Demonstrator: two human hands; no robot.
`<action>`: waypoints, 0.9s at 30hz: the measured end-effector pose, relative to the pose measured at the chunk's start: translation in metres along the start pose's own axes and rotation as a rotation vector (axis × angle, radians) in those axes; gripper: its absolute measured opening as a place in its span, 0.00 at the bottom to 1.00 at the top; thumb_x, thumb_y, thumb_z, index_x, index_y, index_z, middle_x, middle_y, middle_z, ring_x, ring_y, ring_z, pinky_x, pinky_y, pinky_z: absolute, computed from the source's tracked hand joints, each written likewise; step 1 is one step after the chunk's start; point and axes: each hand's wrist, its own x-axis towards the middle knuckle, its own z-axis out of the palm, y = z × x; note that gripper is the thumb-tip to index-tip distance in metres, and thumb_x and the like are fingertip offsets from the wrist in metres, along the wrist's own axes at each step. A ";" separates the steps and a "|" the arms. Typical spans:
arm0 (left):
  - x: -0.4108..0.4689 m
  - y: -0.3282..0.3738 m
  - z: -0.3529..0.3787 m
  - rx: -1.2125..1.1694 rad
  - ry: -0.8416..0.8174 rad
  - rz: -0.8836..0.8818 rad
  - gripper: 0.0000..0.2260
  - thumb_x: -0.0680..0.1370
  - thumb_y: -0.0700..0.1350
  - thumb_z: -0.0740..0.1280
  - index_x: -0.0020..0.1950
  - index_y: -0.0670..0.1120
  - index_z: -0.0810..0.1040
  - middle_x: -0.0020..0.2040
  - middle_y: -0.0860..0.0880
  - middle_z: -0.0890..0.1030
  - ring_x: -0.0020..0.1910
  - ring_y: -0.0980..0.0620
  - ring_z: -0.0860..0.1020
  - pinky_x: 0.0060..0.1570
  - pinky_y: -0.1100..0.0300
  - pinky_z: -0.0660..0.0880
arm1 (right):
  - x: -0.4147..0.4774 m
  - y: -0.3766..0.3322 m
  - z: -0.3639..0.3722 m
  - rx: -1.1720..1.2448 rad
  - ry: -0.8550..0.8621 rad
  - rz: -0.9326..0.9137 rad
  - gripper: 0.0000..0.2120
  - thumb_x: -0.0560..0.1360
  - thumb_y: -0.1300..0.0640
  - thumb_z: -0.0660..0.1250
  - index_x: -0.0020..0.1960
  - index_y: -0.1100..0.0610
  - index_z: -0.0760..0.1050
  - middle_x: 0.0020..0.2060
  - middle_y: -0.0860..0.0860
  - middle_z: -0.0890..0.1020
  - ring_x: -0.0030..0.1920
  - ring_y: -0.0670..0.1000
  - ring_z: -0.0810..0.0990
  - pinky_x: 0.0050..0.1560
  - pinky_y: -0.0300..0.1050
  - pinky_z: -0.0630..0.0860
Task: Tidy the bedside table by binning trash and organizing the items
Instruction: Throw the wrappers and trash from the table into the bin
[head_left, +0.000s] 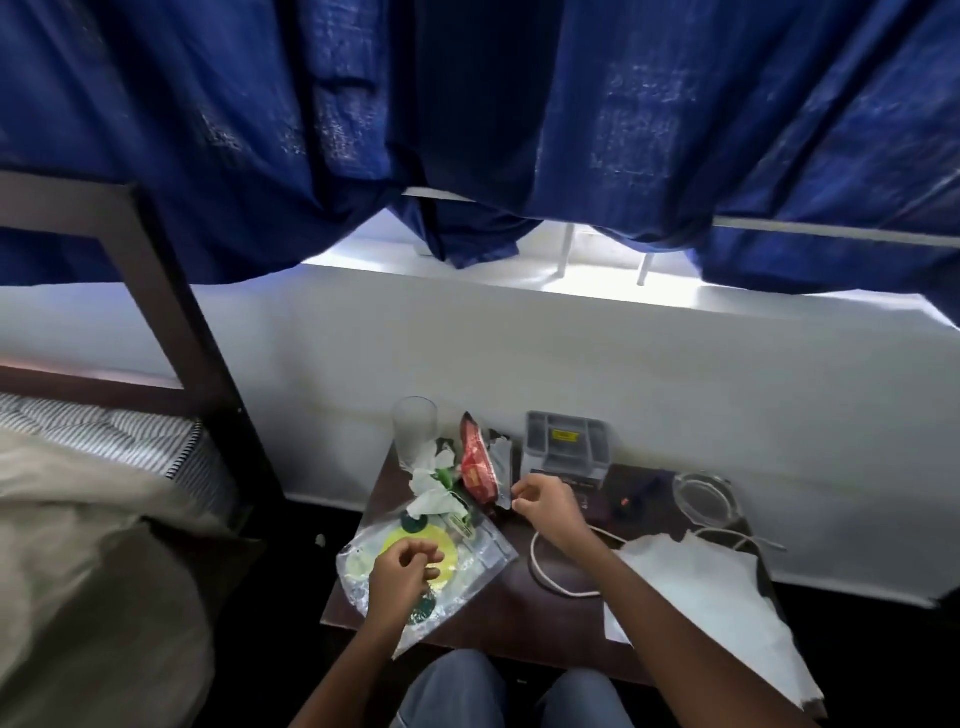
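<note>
A dark wooden bedside table (519, 618) stands below the window. On its left part lies a clear plastic bag (483, 556) with yellow and green print. My left hand (402, 571) rests on the bag, its curled fingers pinching the plastic. A red snack wrapper (474, 467) with a torn silver end leans near the back. My right hand (548, 506) has curled fingers that pinch the wrapper's silver lower edge. Crumpled white tissue (434, 486) lies between the bag and a tall empty glass (414, 431).
A grey organizer tray (566, 447) sits against the wall, with a clear glass dish (701, 501) to its right. A white cable (550, 577) loops across the table, beside a white paper sheet (717, 603). The bed (93, 493) stands on the left, and blue curtains (467, 130) hang overhead.
</note>
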 end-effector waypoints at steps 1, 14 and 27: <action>0.003 -0.001 -0.002 -0.008 -0.001 -0.004 0.11 0.77 0.31 0.57 0.42 0.41 0.77 0.39 0.44 0.82 0.34 0.49 0.77 0.29 0.62 0.69 | 0.005 -0.002 0.010 -0.056 0.028 -0.007 0.08 0.72 0.61 0.66 0.50 0.60 0.79 0.48 0.54 0.81 0.48 0.53 0.79 0.46 0.45 0.75; 0.028 0.002 -0.020 -0.086 0.016 0.001 0.11 0.79 0.32 0.57 0.45 0.41 0.77 0.43 0.43 0.83 0.36 0.49 0.79 0.35 0.60 0.72 | 0.039 -0.009 0.070 -0.233 0.168 0.020 0.14 0.76 0.55 0.64 0.61 0.53 0.69 0.61 0.50 0.71 0.52 0.49 0.76 0.51 0.45 0.77; 0.000 0.044 0.005 -0.033 -0.036 0.175 0.12 0.77 0.33 0.60 0.52 0.48 0.76 0.54 0.46 0.81 0.45 0.48 0.80 0.41 0.59 0.75 | -0.024 -0.016 -0.031 0.338 0.467 -0.110 0.06 0.73 0.66 0.66 0.46 0.58 0.79 0.44 0.55 0.82 0.44 0.51 0.81 0.44 0.37 0.77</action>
